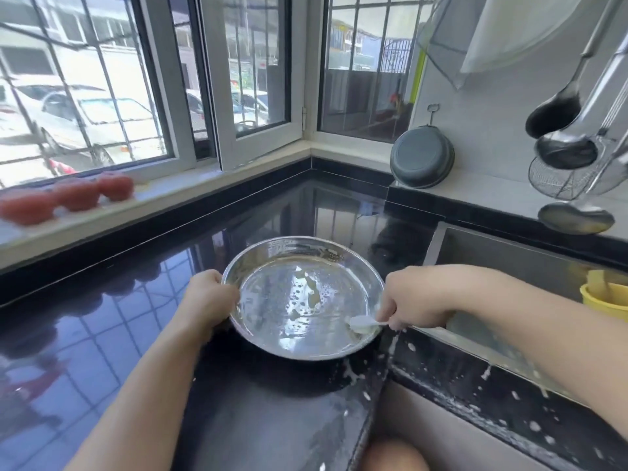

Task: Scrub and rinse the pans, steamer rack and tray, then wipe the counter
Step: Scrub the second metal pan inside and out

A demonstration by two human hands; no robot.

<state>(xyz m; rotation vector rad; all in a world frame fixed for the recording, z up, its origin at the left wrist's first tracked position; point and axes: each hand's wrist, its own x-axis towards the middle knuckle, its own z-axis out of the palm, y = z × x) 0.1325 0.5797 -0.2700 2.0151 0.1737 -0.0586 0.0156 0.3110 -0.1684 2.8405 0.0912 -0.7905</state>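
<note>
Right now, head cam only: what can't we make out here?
- Right hand fingers: curled under the palm, so the grip on the white tool is hidden.
- Sink: basin covered by the right forearm, cut off at the right edge.
- Yellow cup: clipped by the frame.
- Red items on the sill: blurred.

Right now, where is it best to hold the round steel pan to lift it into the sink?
Grip the pan by its raised rim at the far side, coming from above: the left hand already holds the left rim, the right hand holds a spoon at the right.
</note>
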